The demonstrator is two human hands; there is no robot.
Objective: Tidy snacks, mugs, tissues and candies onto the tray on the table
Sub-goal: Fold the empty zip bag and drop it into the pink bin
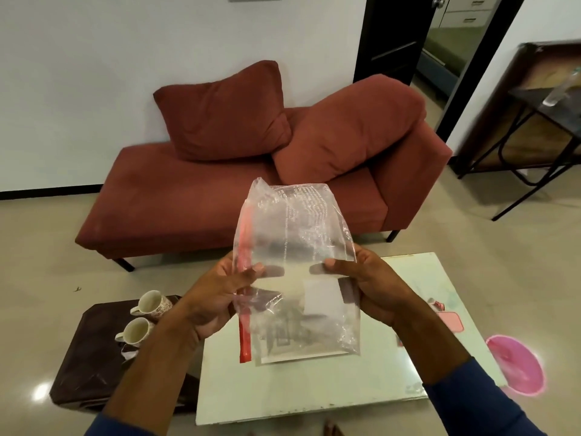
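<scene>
I hold a clear plastic zip bag [295,234] with a red seal strip upright above the pale table [314,388]. My left hand [217,297] grips its left edge at the red strip. My right hand [367,287] pinches the bag's right side. Through the bag a white square item [322,298] and a flat printed sheet [295,341] show on the table. Two white patterned mugs [151,305] [135,332] stand on a dark brown stool [91,357] at the left. A small pink-and-white packet [437,305] lies on the table behind my right hand.
A red chaise sofa [176,202] with two cushions stands beyond the table. A pink round object [515,366] lies at the table's right edge. A dark metal-framed side table [540,121] holding a clear bottle stands at the far right, beside an open doorway.
</scene>
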